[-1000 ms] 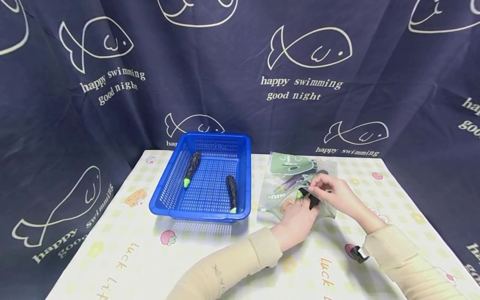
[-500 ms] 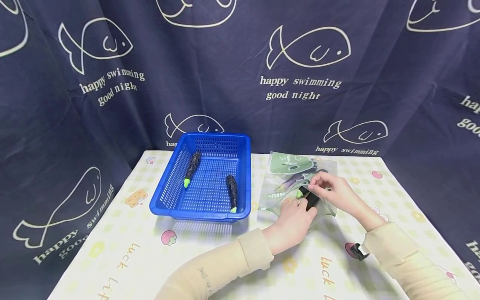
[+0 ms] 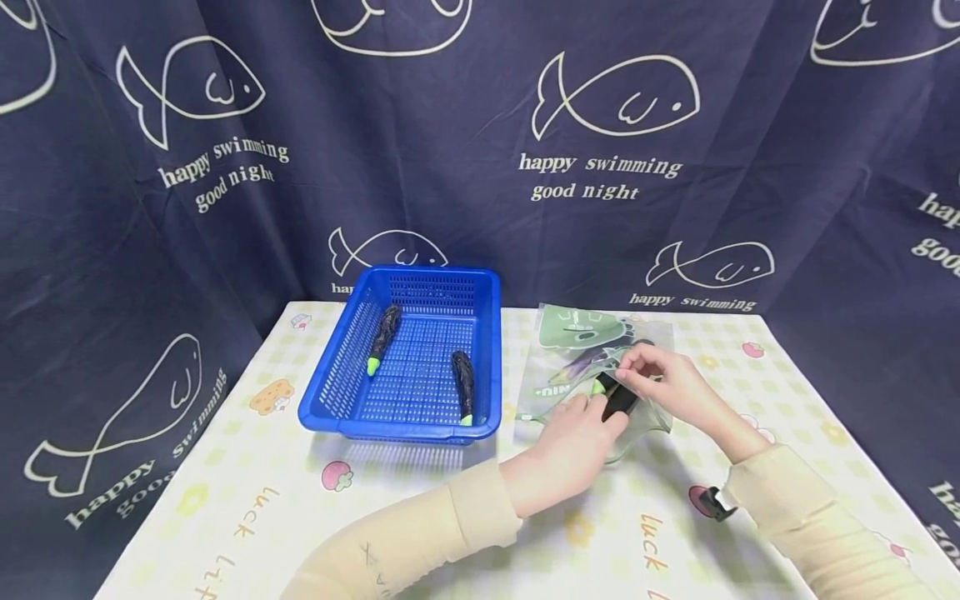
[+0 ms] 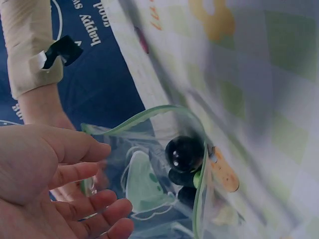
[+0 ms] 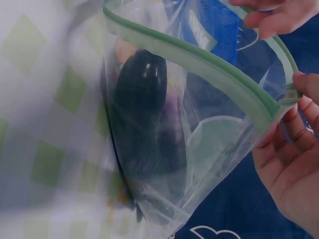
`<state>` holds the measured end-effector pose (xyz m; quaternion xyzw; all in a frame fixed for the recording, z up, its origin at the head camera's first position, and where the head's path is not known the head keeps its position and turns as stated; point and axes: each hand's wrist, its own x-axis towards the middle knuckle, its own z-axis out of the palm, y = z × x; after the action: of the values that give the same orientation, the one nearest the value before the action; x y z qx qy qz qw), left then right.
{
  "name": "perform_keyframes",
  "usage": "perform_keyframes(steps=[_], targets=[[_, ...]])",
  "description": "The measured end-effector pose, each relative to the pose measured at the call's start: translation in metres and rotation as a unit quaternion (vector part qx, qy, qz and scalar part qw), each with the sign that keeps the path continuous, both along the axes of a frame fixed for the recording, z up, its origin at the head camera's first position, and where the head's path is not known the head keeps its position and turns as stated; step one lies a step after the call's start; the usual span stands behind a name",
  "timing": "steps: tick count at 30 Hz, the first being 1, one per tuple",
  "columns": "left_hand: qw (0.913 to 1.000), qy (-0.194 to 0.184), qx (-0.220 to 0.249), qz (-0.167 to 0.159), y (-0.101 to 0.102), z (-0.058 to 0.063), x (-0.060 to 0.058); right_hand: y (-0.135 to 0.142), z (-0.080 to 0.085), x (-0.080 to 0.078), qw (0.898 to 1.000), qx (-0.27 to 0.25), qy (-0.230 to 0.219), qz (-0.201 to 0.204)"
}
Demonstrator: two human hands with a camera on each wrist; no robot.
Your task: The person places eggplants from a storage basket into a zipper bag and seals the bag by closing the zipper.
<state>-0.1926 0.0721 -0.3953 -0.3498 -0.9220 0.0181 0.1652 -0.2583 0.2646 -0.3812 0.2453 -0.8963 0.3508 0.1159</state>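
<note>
Right hand (image 3: 671, 390) pinches green rim of clear bag (image 5: 214, 69); eggplants (image 5: 139, 99) inside. Left hand (image 3: 572, 442) relaxed, empty, near bag mouth.

Glossy black eggplants (image 3: 619, 403), between both hands' fingers: partly hidden from my head camera by the right hand (image 3: 667, 387); full number beyond my telling. Clear plastic bag with green rim (image 4: 149, 119), past the left fingertips: cut off by my left wrist picture's lower edge. Right hand, there: largely hidden behind the left hand (image 4: 45, 174). Blue perforated plastic basket (image 5: 222, 35), left of the left fingers in my right wrist view: blurred patch, mostly out of frame. Beige sleeves (image 3: 420, 537), behind both hands' fingers: cut off below.
</note>
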Motion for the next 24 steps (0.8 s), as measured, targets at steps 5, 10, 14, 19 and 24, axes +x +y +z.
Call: perform_keyframes(steps=[5,10,14,19,24], targets=[[0.9999,-0.008,0.006,0.003,-0.008,0.010,0.003,0.000,0.000,0.001,1.000,0.000,0.000,-0.002],[0.9998,-0.012,0.013,0.002,-0.016,0.018,0.000,-0.001,0.002,0.002,1.000,-0.005,-0.001,0.000],[0.9996,-0.024,0.009,0.007,-0.022,0.027,-0.003,-0.002,0.002,0.002,1.000,-0.007,0.001,0.001],[0.9995,-0.025,-0.002,0.021,-0.031,0.043,-0.007,-0.001,0.000,0.001,1.000,-0.001,-0.003,-0.002],[0.9990,-0.030,-0.004,0.031,-0.041,0.061,-0.014,0.000,-0.002,0.000,1.000,-0.001,0.002,0.002]])
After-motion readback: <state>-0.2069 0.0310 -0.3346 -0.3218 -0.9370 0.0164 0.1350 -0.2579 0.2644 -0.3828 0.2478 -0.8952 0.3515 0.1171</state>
